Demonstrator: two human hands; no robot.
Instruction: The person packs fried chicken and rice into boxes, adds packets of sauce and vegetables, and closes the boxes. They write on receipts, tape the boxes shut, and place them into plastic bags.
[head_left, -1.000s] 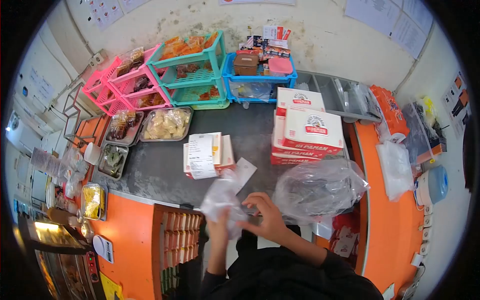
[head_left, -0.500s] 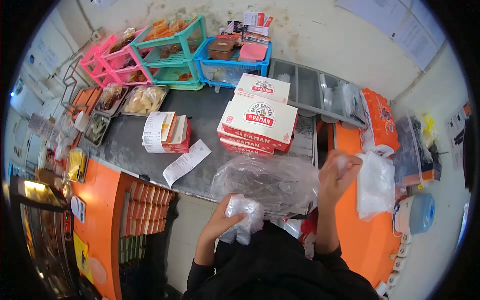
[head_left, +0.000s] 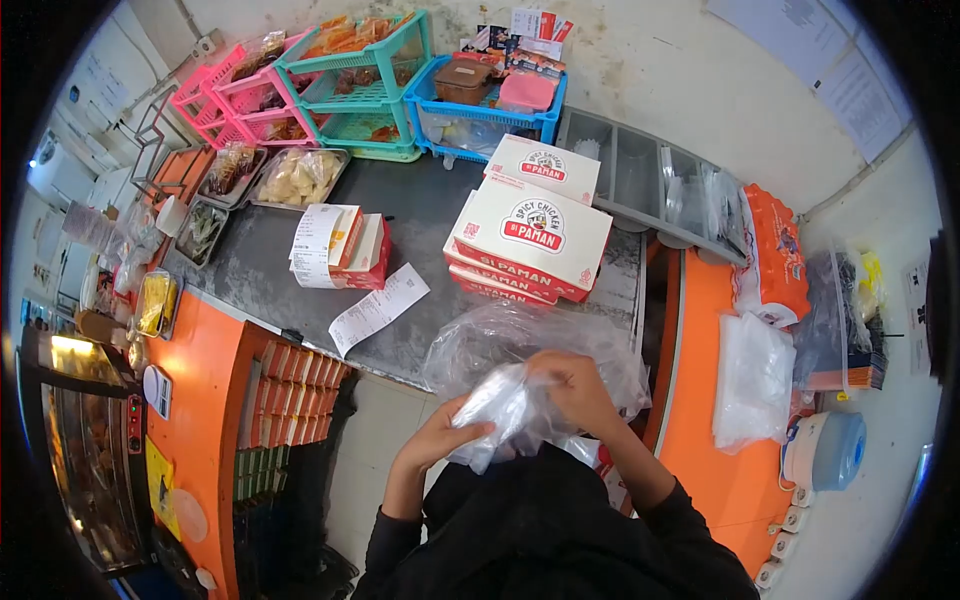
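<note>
Bag held in both hands, nothing seen inside

Small clear bag [head_left: 497,408] is at lower centre of the frame, off the surface and close to the person's chest. Left hand [head_left: 437,443] has its fingers closed on the bag's lower edge. Right hand [head_left: 577,390] has its fingers curled tight, pinching the upper part. Judged progress: the bag is in hand but crumpled, with no contents visible and nothing packed as far as the view shows. Just behind it, a large clear bag [head_left: 520,340] slumps at the edge of the surface [head_left: 250,280], crowding the hands. Beyond that stand stacked white chicken boxes [head_left: 530,235]. A loose receipt [head_left: 378,308] lies left of centre, and a pile of clear bags [head_left: 752,380] sits at right.
</note>
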